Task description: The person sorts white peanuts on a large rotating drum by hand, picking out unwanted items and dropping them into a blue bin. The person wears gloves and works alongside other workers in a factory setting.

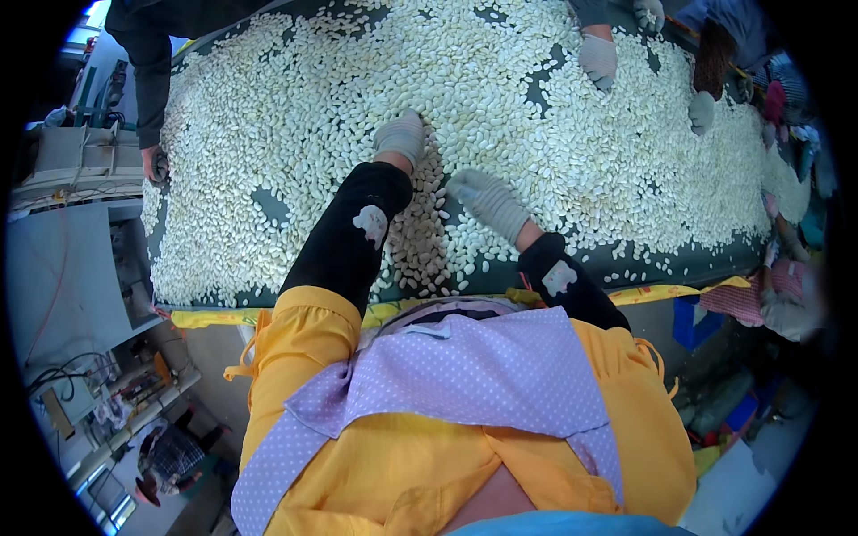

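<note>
A thick spread of large white beans (322, 127) covers the dark green work surface (270, 204) before me. My left hand (401, 139), in a pale knitted glove, reaches into the beans with its fingers bent down. Its fingertips are hidden, so I cannot tell whether beans are in its grasp. Lower and to the right, my right hand (488, 202) wears a similar glove. Its fingers stretch out beside a small bare strip of the surface, with no bean seen in them. Loose beans lie between the two hands, shaded by my left arm.
Across the beans, a co-worker's gloved hand (598, 61) touches the layer; another gloved hand (702, 112) is farther right. At the left edge rests one more co-worker's hand (158, 165). Yellow edging (221, 317) runs along the near side. A blue crate (697, 321) stands below at right.
</note>
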A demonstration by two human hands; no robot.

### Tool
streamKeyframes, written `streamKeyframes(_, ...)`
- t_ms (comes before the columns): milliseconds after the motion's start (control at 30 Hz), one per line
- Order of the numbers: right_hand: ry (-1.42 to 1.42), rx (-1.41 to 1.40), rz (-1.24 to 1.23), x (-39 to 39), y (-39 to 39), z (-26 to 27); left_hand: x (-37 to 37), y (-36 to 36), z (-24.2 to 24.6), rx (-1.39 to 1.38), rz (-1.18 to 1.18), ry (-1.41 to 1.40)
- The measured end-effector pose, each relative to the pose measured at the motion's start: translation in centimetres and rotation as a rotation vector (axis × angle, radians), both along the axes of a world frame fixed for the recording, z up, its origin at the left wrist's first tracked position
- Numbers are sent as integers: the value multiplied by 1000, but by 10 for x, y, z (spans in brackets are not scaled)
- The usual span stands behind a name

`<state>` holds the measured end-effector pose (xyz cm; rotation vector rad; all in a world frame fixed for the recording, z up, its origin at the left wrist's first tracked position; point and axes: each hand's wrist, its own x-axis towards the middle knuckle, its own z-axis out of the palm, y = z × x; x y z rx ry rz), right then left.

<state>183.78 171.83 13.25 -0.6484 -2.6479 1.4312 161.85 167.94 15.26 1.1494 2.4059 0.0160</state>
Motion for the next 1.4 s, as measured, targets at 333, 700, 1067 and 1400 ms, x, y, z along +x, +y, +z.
streamKeyframes(333, -364, 607, 167, -142, 74, 15, 0, -45, -23, 119, 177, -94)
streamKeyframes(700, -450, 600, 315, -166, 59, 25, -20, -8, -39, 210, 189, -53)
streamKeyframes(1067, 243, -1661, -105, 49, 90, 23, 80, -58, -9, 781, 671, -1691)
streamKeyframes(1400, 282, 299, -800, 186, 259, -50, 166, 102, -19, 664, 332, -1380)
